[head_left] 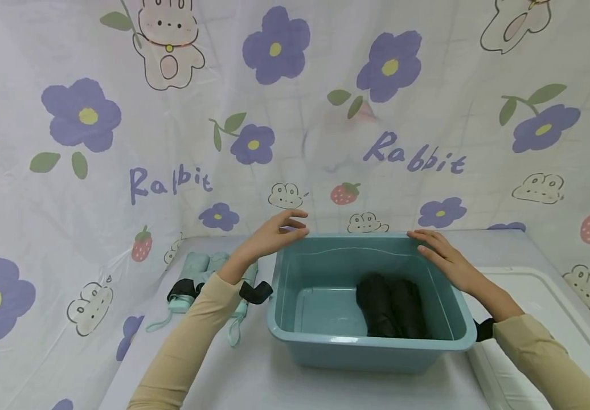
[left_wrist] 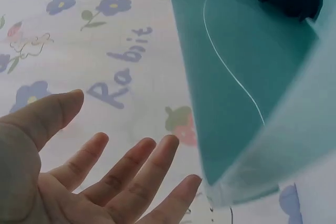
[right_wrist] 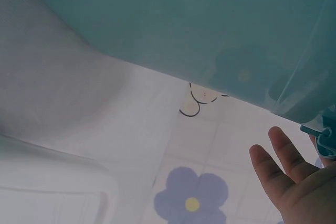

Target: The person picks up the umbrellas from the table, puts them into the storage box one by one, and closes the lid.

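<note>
A blue-green plastic bin (head_left: 356, 341) stands on the table, with two black rolled fabric bundles (head_left: 391, 307) lying side by side at its right. My left hand (head_left: 279, 232) is at the far left corner of the rim, fingers loosely extended. In the left wrist view its fingers (left_wrist: 139, 184) are spread beside the bin wall (left_wrist: 236, 51), holding nothing. At the far right corner my right hand (head_left: 446, 259) rests on the rim with its fingers fairly straight. The right wrist view shows that hand (right_wrist: 302, 182) against the bin's corner, its thumb partly hidden.
Several pale teal folded umbrellas (head_left: 195, 266) with wrist loops lie left of the bin, partly behind my left forearm. A white lid-like panel (head_left: 536, 319) lies on the table (head_left: 254, 376) to the right. A printed curtain (head_left: 315, 114) hangs behind.
</note>
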Available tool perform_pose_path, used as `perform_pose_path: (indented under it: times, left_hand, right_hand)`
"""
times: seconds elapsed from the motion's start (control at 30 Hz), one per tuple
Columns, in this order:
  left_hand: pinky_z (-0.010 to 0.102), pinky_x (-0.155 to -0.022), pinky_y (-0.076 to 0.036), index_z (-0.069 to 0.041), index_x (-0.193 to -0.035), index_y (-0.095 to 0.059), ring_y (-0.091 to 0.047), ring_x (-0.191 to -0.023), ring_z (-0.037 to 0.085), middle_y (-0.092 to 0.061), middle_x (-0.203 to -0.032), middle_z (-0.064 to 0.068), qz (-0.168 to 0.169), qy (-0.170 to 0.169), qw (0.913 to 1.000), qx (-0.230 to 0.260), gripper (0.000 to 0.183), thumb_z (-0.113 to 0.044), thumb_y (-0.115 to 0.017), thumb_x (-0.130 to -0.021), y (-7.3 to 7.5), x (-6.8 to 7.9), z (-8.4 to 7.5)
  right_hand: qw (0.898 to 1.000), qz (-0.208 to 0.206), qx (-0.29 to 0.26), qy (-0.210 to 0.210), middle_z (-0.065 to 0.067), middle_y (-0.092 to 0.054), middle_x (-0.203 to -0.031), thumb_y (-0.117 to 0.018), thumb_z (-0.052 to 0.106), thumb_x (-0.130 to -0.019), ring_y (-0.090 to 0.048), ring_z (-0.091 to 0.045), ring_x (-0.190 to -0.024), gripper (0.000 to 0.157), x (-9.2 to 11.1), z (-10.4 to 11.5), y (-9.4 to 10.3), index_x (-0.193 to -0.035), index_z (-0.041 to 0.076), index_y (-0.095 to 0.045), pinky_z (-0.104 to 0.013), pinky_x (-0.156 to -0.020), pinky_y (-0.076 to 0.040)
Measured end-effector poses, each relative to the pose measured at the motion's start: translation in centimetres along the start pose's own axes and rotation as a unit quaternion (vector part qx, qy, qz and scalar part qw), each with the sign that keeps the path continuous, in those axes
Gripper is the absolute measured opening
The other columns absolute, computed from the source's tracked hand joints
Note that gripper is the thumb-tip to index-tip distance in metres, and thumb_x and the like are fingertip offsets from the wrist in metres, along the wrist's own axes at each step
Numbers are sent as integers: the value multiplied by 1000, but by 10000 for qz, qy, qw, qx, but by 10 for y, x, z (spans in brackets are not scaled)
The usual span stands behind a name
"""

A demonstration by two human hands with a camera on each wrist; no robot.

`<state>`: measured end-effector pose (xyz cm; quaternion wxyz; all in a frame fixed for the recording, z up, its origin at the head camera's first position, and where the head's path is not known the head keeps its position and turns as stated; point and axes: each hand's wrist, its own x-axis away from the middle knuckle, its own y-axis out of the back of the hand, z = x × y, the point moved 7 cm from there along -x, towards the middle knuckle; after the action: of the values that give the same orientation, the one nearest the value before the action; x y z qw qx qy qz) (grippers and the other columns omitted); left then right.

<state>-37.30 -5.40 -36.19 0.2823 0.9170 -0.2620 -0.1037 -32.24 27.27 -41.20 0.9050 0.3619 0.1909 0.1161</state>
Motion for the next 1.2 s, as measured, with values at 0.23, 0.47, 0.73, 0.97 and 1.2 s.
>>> perform_pose_path:
  times: [0.23, 0.47, 0.73, 0.97, 1.2]
  left_hand:
    - [46, -95, -43, -21, -131, -46, -52, -117, 29, -49, -132, 8, -401, 171, 9990, -14, 42, -36, -56, -93, 13, 9, 21]
    - [45, -93, -45, -19, -128, -49, -53, -116, 30, -50, -131, 8, -745, 230, 9969, -58, 39, -34, -56, -93, 20, 18, 39]
    - [47, -93, -45, -16, -127, -50, -53, -114, 34, -53, -129, 15, -995, 351, 9940, -285, 38, -33, -55, -94, 22, 25, 59]
    - [44, -92, -45, -9, -124, -53, -55, -112, 31, -55, -126, 16, -1185, 285, 9910, -555, 35, -28, -53, -95, 17, 27, 81]
    - [43, -92, -45, -6, -122, -55, -54, -113, 29, -57, -123, 13, -1289, 124, 9880, -848, 32, -24, -54, -95, 12, 28, 94]
  right_hand:
    - [10000, -2, -5, -19, -21, -26, -145, -35, 24, -101, -24, -46, -130, 44, 0, -2, 0, -142, 6, -35, -73, -93, -21]
    - [10000, 1, -36, -22, -21, -25, -145, -35, 24, -101, -24, -46, -130, 44, 0, -1, 0, -142, 6, -35, -73, -93, -21]
    - [10000, 7, -55, -26, -21, -25, -145, -35, 23, -101, -24, -46, -130, 44, 0, 0, 0, -142, 6, -35, -73, -93, -21]
    - [10000, 9, -72, -18, -21, -25, -145, -35, 23, -101, -24, -46, -131, 44, 1, 0, 0, -142, 7, -35, -73, -93, -20]
    - [9999, -4, -101, -5, -20, -26, -145, -36, 22, -101, -24, -46, -131, 43, 1, -1, 1, -142, 7, -35, -73, -94, -20]
